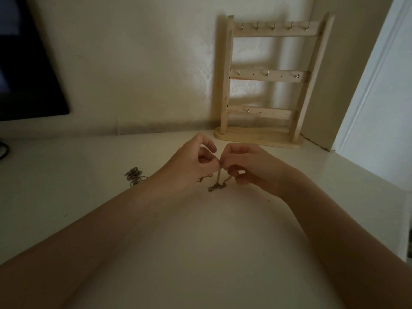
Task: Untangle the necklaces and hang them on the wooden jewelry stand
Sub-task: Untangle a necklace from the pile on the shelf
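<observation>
Necklace chain [219, 179] hangs pinched between the left hand [196, 161] and right hand [247, 166], fingers of both clamped on it, its knotted end resting on the surface [200, 241]. Untangling is in hand; another chain pile [133, 175] lies left. Next: work the knot loose, then carry to the stand [267, 85], whose hooks are bare.

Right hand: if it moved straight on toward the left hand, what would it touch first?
Probably the left hand: the right hand pinches the same thin metal chain necklace, fingertips nearly meeting.
</observation>
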Motion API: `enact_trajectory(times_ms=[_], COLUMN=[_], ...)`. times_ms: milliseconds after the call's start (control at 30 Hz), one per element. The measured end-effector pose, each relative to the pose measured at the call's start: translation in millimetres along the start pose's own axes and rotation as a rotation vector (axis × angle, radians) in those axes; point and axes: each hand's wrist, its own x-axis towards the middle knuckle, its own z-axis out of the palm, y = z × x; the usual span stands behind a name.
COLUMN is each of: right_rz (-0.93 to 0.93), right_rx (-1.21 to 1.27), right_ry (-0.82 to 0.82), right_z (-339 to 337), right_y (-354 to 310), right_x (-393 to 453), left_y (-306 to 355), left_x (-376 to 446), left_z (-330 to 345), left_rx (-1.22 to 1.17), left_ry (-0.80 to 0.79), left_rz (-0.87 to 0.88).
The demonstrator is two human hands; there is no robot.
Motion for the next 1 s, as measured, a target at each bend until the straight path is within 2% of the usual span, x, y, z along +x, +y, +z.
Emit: enact_trajectory(times_ms=[100,233,367,467,600,733,800,1000], right_rz=[0.012,0.007,-0.003,-0.032,-0.076,-0.093,-0.085,-0.055], right_rx=[-0.014,-0.116,-0.133,-0.122,-0.083,-0.059,-0.088,-0.355], right_ry=[0.01,0.05,0.07,0.107,0.12,0.089,0.071,0.083], right_z=[0.2,3.1,3.6,5.6,4.4,3.3,3.6,7.8], right_y=[1.1,2.5,1.2,0.1,0.1,-0.5,-0.3,1.6], right_x=[0.5,0.7,0.4,1.5,1.1,1.8,1.1,2.6], left_y=[0.9,1.3,2.9,1.8,3.5,6.7,6.6,-0.3], left_x=[0.0,-1.8,-3.7,-1.9,1.8,2.6,1.7,-0.3], left_z=[0.5,0.6,0.7,-0.2,0.2,-2.1,-2.3,3.4], left_rx=[0.095,0.35,0.429,0.318,0.009,-0.281,-0.249,0.113], left_ry=[-0.029,0.077,0.117,0.074,-0.007,-0.024,-0.01,0.091], left_rz=[0.052,0.154,0.219,0.115,-0.146,-0.272,-0.256,-0.053])
